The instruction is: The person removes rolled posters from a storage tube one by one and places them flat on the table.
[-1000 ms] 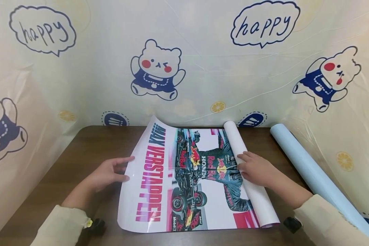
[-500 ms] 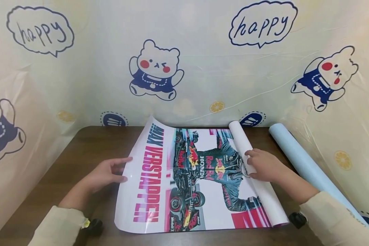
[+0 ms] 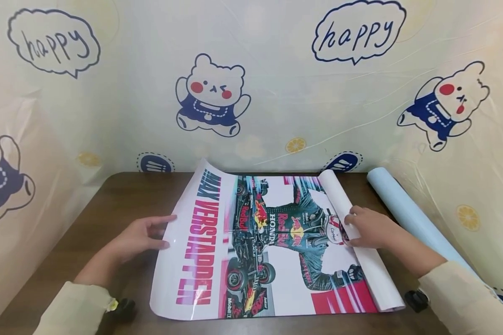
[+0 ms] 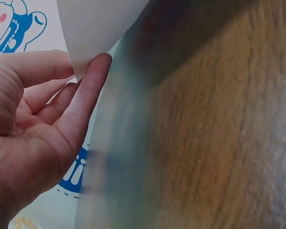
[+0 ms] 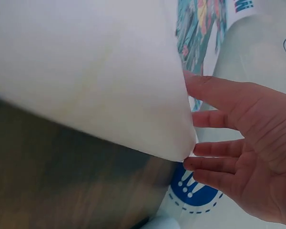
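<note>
A partly unrolled poster (image 3: pixel 285 260) lies across the table, printed with a race car, a racing suit and the words MAX VERSTAPPEN. My left hand (image 3: pixel 140 237) pinches its left edge; in the left wrist view the white corner (image 4: pixel 95 33) shows between thumb and fingers. The rolled part of the poster (image 3: pixel 379 279) is at its right side. My right hand (image 3: pixel 370 228) grips this roll near its middle, fingertips reaching over it. In the right wrist view my right hand (image 5: pixel 252 133) has thumb and fingers along the edge of the white roll (image 5: pixel 109 81).
A long light blue roll (image 3: pixel 415 218) lies slanted at the right side of the brown table (image 3: pixel 121 200). Behind the table hangs a pale sheet (image 3: pixel 276 102) printed with bears and the word happy. The poster's far left corner curls upward against it.
My right hand has moved right with the roll, laying more of the print open, including a cap and gloves. My left hand and the poster's left edge have shifted slightly left.
</note>
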Demonstrator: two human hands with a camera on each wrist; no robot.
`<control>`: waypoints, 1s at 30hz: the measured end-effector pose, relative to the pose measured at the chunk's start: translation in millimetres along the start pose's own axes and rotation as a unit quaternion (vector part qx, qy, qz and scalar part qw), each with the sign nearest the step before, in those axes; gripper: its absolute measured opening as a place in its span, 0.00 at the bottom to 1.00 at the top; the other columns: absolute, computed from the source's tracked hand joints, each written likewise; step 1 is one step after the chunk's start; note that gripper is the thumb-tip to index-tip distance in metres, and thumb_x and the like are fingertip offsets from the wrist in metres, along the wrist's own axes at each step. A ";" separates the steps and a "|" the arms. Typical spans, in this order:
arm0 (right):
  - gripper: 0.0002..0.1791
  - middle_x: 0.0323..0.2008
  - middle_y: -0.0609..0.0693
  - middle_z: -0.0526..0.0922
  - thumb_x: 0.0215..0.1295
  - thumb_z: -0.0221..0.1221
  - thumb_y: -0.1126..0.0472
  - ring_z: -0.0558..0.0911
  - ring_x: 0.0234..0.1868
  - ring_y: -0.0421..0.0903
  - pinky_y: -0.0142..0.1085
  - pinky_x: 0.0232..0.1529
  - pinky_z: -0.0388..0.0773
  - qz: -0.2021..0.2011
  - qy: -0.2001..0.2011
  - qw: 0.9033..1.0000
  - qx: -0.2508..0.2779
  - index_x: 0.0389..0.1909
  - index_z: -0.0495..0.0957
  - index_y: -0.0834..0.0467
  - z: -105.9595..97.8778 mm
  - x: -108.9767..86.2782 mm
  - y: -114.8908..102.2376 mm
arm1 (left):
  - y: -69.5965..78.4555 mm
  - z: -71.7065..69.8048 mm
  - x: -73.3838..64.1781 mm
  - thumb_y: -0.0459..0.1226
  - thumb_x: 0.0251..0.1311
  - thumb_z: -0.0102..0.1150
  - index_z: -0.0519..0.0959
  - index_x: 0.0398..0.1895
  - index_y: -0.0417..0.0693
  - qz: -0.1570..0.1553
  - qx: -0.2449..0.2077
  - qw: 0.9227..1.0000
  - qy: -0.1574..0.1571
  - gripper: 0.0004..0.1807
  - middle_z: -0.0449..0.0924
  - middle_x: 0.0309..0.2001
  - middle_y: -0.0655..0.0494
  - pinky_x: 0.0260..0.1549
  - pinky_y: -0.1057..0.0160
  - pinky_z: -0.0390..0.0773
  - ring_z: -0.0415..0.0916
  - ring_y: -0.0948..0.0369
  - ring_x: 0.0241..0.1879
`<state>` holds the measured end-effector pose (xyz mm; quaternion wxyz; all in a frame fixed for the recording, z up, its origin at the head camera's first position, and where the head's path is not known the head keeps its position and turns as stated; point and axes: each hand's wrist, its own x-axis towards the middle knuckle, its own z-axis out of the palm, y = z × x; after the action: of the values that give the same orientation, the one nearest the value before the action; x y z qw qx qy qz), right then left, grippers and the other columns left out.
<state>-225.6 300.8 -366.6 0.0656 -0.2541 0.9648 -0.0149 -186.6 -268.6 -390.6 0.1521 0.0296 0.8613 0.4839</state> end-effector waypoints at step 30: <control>0.26 0.49 0.72 0.77 0.68 0.54 0.72 0.84 0.38 0.52 0.41 0.37 0.84 0.070 0.043 0.878 0.471 0.63 0.57 0.65 22.3 -45.9 77.9 | -24.4 -14.3 0.1 0.42 0.54 0.71 0.64 0.70 0.37 -0.020 -0.025 0.999 0.001 0.42 0.78 0.54 0.39 0.43 0.50 0.82 0.83 0.49 0.44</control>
<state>-221.0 391.2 -388.1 0.1372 -0.1241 0.8612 -0.4734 -188.5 -293.3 -404.2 0.1614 0.0074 0.8495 0.5022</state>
